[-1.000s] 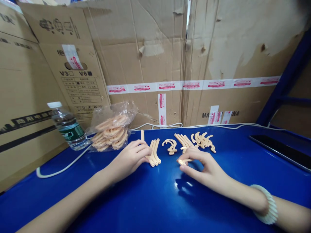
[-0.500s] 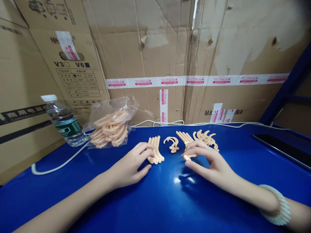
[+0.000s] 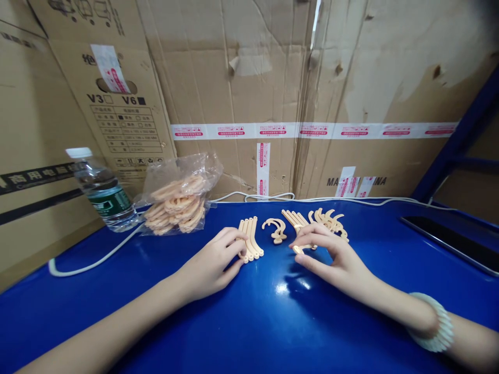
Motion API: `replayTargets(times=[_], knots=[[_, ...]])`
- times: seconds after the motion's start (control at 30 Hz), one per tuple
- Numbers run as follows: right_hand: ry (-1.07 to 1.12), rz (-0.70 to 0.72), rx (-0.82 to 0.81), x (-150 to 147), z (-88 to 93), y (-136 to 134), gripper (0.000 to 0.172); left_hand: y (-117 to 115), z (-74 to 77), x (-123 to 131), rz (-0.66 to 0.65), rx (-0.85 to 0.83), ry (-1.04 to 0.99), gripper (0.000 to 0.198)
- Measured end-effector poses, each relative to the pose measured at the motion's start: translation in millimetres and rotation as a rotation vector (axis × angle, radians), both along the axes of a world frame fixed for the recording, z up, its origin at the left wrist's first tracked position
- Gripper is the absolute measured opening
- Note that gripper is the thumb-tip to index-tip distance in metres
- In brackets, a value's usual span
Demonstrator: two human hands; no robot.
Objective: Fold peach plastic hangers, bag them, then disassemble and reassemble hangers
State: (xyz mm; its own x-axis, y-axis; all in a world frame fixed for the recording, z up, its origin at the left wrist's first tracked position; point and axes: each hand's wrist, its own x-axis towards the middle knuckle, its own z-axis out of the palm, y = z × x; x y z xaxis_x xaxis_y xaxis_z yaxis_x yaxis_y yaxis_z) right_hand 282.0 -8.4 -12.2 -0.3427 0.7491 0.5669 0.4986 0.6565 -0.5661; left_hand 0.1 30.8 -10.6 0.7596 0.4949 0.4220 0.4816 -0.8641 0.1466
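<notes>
Your right hand (image 3: 336,255) pinches a rounded, pale wood-toned piece (image 3: 298,250) between thumb and fingertips. Your left hand (image 3: 215,258) is loosely curled, its fingertips at the near side of slim curved strips (image 3: 253,240) with holed ends; I cannot tell whether it grips one. Between and beyond your hands lie hooked pieces (image 3: 277,231). Just past your right hand are slender sticks (image 3: 295,217) and a jumble of crescent-shaped pieces (image 3: 329,220). A crinkled clear plastic bag (image 3: 197,165) stands beyond your left hand on the glossy blue tabletop (image 3: 249,327).
</notes>
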Motion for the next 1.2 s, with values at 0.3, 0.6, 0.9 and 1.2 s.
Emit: replayTargets(times=[0.3, 0.6, 0.9, 1.2], knots=[[-0.139, 0.119, 0.139, 2.7, 0.4, 11.1, 0.016, -27.3, -3.7, 11.4, 0.156, -0.077, 0.171, 0.067], [-0.396, 0.084, 0.17, -19.6, 9.6, 50.4, 0.012, -36.9, -4.6, 12.0, 0.114, -0.246, 0.324, 0.077], [-0.381, 0.101, 0.102, 21.5, 18.6, 54.9, 0.034, -26.1, -7.2, 8.3, 0.147, -0.263, 0.282, 0.078], [-0.622, -0.09, -0.104, 99.7, -0.4, 56.2, 0.054, -17.4, -25.5, 4.2, 0.138, -0.155, 0.243, 0.075]])
